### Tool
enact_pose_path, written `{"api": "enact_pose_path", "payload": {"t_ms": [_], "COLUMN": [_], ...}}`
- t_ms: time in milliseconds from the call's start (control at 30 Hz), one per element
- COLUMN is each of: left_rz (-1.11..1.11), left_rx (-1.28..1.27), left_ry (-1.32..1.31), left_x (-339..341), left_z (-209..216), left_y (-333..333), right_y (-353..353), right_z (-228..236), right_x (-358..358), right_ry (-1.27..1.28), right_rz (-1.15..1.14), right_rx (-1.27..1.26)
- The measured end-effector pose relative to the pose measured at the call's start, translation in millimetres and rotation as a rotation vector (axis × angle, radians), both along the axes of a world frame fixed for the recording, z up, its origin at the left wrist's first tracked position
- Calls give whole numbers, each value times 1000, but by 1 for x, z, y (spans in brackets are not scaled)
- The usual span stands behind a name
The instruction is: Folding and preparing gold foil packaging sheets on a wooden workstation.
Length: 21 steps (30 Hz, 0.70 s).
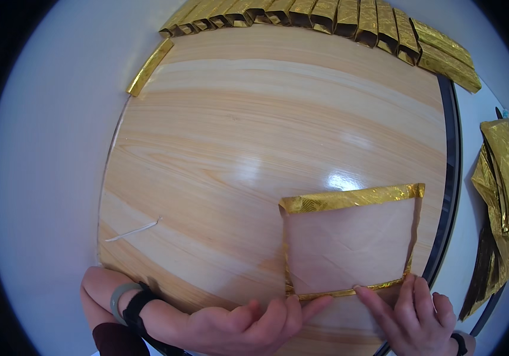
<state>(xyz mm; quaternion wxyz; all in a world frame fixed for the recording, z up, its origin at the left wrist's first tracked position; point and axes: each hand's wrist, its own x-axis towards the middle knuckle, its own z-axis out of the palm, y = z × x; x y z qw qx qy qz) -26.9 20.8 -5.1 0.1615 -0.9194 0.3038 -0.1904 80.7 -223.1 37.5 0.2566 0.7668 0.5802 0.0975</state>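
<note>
A sheet of gold foil paper (349, 243) lies on the table with its pinkish-brown back facing up. Its far edge is folded over in a wide gold strip, and narrow gold folds run along the other edges. At the near left corner, my left hand (254, 326) has curled fingers closed on the near fold, one digit stretched along it to the right. My right hand (417, 314) is closed at the near right corner, its thumb on the fold and its bent fingers at the edge. The parts under my fingers are hidden.
A row of folded gold paper pieces (343, 21) lines the table's far edge. One gold strip (150, 67) lies at the far left. A thin white strip (134, 231) lies at left. Loose gold sheets (503, 184) are piled beyond the dark right edge (451, 160).
</note>
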Motion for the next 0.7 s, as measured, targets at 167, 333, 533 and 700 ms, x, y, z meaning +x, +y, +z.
{"api": "enact_pose_path", "payload": {"t_ms": [167, 333, 533, 700], "left_rz": [-43, 32, -49, -60], "left_rx": [29, 62, 188, 186], "left_ry": [-76, -243, -385, -290], "left_x": [5, 1, 0, 2], "left_z": [8, -7, -10, 2], "left_y": [6, -2, 9, 14], "right_y": [-1, 0, -4, -9], "right_z": [2, 2, -1, 0], "right_x": [1, 3, 3, 6], "right_ry": [47, 78, 96, 93], "right_rz": [-23, -51, -60, -35], "right_rx": [32, 57, 114, 113]}}
